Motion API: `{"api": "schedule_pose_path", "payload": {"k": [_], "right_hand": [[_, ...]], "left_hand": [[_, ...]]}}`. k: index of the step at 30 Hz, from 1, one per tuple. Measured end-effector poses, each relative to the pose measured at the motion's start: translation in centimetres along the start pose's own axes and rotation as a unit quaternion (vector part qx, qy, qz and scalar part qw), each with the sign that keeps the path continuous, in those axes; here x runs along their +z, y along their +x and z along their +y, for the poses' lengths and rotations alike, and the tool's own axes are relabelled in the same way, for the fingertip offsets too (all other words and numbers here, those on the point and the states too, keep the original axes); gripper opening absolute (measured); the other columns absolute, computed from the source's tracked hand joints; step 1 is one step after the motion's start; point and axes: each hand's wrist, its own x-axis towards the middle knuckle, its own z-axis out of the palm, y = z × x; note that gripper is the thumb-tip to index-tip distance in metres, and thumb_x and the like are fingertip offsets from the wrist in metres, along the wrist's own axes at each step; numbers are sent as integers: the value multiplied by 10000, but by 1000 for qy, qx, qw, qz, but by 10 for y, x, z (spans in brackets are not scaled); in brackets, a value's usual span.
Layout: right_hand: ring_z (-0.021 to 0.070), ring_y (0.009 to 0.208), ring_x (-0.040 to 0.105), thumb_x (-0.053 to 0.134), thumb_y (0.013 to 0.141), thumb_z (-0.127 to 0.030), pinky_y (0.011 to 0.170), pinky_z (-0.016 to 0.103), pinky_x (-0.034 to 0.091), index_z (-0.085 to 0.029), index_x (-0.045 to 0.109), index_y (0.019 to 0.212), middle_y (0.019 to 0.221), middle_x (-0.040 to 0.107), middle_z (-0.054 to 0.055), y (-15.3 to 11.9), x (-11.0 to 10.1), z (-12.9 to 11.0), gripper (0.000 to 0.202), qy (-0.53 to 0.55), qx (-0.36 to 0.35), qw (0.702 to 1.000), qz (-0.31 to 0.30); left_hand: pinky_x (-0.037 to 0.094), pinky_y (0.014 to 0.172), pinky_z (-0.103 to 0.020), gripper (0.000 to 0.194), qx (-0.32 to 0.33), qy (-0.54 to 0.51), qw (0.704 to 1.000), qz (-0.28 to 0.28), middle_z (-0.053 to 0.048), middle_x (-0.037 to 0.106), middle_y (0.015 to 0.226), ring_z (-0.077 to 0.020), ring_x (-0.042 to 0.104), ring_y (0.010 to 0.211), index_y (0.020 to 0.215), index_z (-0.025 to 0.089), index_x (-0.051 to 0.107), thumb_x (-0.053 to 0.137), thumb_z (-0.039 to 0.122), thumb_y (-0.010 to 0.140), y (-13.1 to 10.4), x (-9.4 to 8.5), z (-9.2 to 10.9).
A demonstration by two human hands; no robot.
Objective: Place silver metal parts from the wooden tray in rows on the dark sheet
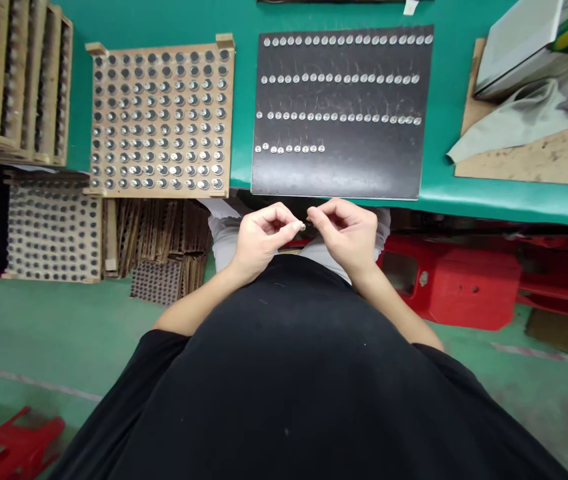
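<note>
Just below the front edge of a black board (344,175), my two hands face each other over my lap. My left hand (268,239) pinches a tiny shiny metal piece (303,227) between thumb and finger. The fingers of my right hand (347,233) are pressed together close beside it; what they hold is too small to make out. Rows of small round silver pieces (305,149) lie on the board, the front row shorter than the others. To the left sits a wooden tray (229,133) with rows of dark round holes and metal cylinders.
Wooden racks (67,87) stand at the far left, with more trays (54,275) below the green table (529,200). At the right are a white box (519,47), a pale cloth (509,127) and cardboard (539,160). A red stool (474,287) stands below.
</note>
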Motion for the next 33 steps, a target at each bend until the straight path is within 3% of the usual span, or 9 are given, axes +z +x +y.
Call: {"api": "schedule_pose_path", "payload": {"k": [2,4,9,14,18,24,29,33], "right_hand": [[101,543,519,584,870,-520,564,266,419,-191,630,597,579,615,-4,-2,1,3,429,-19,20,999,16],[104,560,539,527,890,-562,586,268,439,-192,619,583,587,622,2,-4,0,2,490,7,37,999,-5],[88,524,491,744,706,-576,507,245,392,-187,622,597,557,586,-23,-6,-4,-7,421,87,76,986,-120],[95,556,495,735,714,-580,515,250,395,-191,624,607,584,586,-17,-5,-3,-8,418,96,67,989,-87],[94,547,481,714,750,-560,508,255,384,-191,625,611,592,588,-12,-5,-2,-5,404,67,45,992,-96],[108,584,526,674,820,-487,534,264,416,-196,612,629,625,612,-1,-7,-1,0,354,60,-31,993,-100],[76,526,511,576,865,-575,515,242,436,-197,646,718,663,631,-7,-8,0,8,412,118,33,989,-82],[84,554,534,706,747,-594,519,239,445,-199,649,714,666,633,-15,-6,0,4,400,144,47,985,-87]], "left_hand": [[421,574,-207,239,-9,-10,1000,-2,16,565,611,-59,469,564,599,141,651,812,296,683,0,-1,-1],[406,556,-200,227,-12,-20,1000,4,21,559,604,-50,451,545,602,141,653,812,281,683,0,-1,-2],[411,552,-199,267,-16,-17,1000,6,21,559,600,-57,470,558,586,140,638,829,312,660,-1,-1,-2],[415,554,-196,292,-33,-36,999,4,23,555,584,-51,464,547,577,136,638,837,338,647,0,0,1],[405,543,-197,295,-55,-53,997,13,25,552,571,-46,455,530,572,133,641,850,337,617,-1,0,2],[288,457,-190,330,-133,-95,987,2,42,485,517,-25,374,463,532,128,585,847,322,582,-1,1,5],[273,454,-188,311,-143,-112,983,7,41,492,532,-21,378,462,562,127,594,845,311,572,-1,2,7],[279,459,-194,340,-128,-88,988,8,41,488,535,-26,373,468,557,133,582,851,340,573,-2,3,7]]}}
